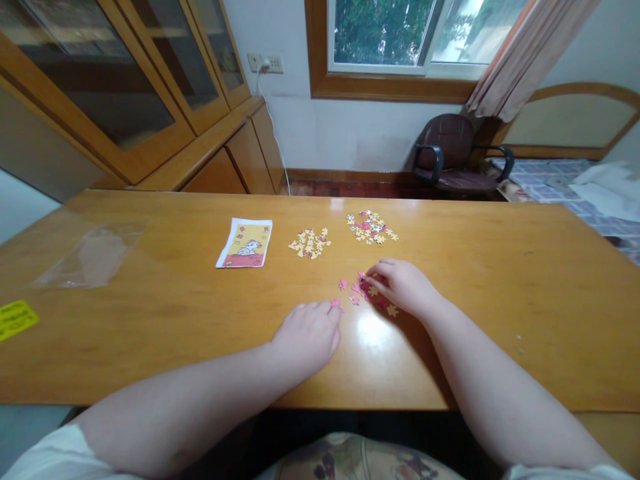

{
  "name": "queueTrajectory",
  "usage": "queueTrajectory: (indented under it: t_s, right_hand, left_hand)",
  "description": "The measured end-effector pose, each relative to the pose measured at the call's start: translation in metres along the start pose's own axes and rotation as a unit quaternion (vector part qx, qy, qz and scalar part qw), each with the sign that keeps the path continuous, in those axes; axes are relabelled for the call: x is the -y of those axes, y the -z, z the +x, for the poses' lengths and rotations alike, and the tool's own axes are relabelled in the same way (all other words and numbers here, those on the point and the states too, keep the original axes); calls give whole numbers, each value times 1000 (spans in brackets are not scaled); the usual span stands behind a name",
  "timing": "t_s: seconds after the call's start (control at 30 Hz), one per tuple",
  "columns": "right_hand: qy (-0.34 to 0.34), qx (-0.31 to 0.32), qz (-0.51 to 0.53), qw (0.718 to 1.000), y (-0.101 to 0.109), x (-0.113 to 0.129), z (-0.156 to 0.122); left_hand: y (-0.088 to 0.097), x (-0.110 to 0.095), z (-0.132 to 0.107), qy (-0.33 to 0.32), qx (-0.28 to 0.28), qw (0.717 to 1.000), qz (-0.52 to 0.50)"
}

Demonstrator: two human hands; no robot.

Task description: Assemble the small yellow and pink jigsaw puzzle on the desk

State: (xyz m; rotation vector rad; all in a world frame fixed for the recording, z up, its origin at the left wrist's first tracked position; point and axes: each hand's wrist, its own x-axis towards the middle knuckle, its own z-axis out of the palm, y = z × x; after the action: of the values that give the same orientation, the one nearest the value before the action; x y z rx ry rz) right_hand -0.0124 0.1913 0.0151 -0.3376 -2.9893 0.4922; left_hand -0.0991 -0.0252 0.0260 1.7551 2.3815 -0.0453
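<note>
Patterned fabric (360, 460) on the lap fills the bottom edge, and both bare forearms run up from it onto the wooden table (150, 333); the left hand (307, 333) lies palm down on the tabletop, fingers loosely bent and gripping nothing, its fingertips just touching a lone pink piece (336, 303); the right hand (406, 288) is further out and to the right, fingers curled with the tips down among the pink jigsaw pieces (356, 290); whether those tips pinch one piece or only press on it cannot be told.

The pink pieces lie scattered between the two hands, ahead and to the right of the left hand and right at the left edge of the right hand, which is the nearer; the scatter runs roughly left to right; the pieces are small, flat and knobbed, mostly pink, with one yellow piece (393, 311) just beside the right hand.

Further back sit a yellow pile (310, 243) and a mixed pile (371, 228), near each other; left of them lies the reference picture card (245, 243), then a clear plastic bag (93, 257) and a yellow slip (15, 319) at the far left edge; an office chair (450, 157) stands beyond the table.
</note>
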Motion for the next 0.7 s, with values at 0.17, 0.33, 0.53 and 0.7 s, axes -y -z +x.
queueTrajectory:
  t_s: [0.17,0.33,0.53,0.7]
  right_hand:
    - [-82,-37,-76,993,4,-11,2]
    - [-60,-7,-54,997,-8,4,7]
    - [-73,-8,-35,997,-20,12,15]
    - [-50,-30,13,998,-25,3,15]
  left_hand:
    - [0,2,1,14,2,1000,1]
    - [2,0,1,8,15,1000,2]
    - [4,-2,1,10,22,1000,13]
    - [4,-2,0,11,20,1000,15]
